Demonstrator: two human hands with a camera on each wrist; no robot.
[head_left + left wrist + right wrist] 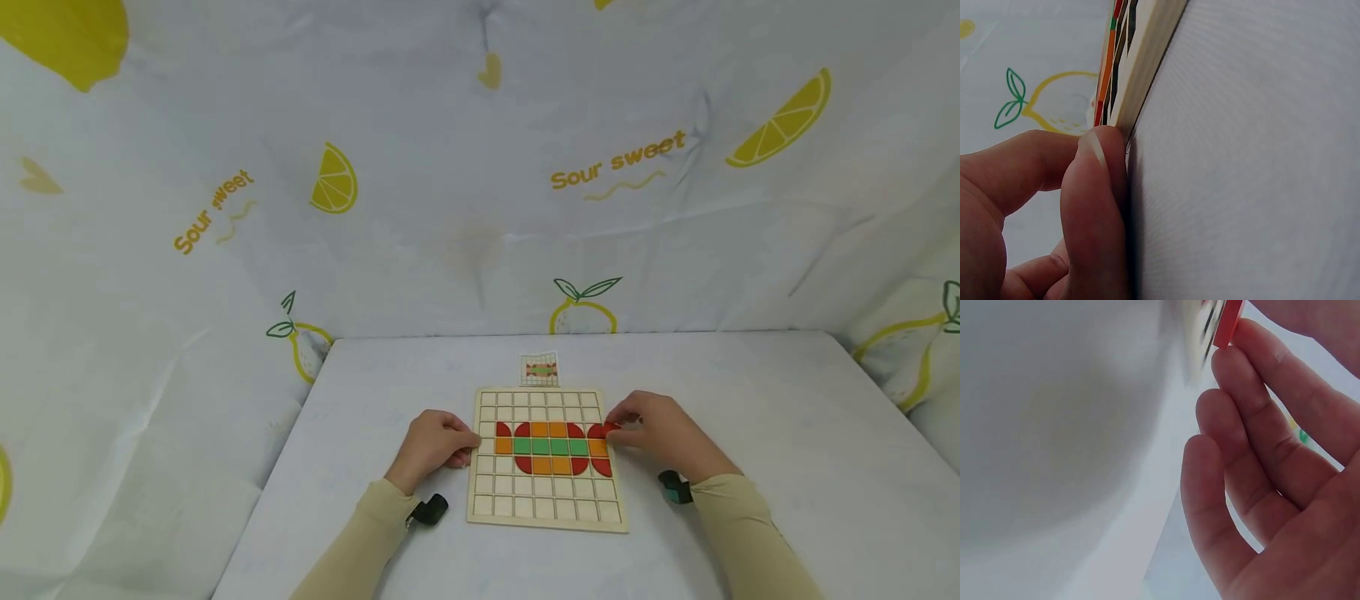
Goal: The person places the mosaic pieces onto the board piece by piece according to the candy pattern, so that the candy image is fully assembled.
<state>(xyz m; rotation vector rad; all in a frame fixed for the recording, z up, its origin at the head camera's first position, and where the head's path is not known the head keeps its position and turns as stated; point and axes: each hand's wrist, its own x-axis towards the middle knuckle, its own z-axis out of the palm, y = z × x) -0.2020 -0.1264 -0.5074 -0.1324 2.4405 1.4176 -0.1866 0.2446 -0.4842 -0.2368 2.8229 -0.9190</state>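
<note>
A square wooden grid board point(545, 508) lies on the white table, with red, orange and green tiles point(550, 447) set in its middle rows. My left hand point(433, 446) holds the board's left edge between thumb and fingers; in the left wrist view the thumb point(1093, 212) presses against that side. At the opposite edge, my right hand point(656, 425) pinches a red tile point(612, 427) near the upper end of the pattern's right side. That red tile point(1229, 325) shows only partly in the right wrist view, beside the fingertips point(1235, 365).
Just beyond the board's far edge is a small card point(539, 359) printed with a similar coloured grid pattern. The white tabletop point(787, 433) extends on both sides. Behind it hangs a white lemon-print cloth point(450, 250).
</note>
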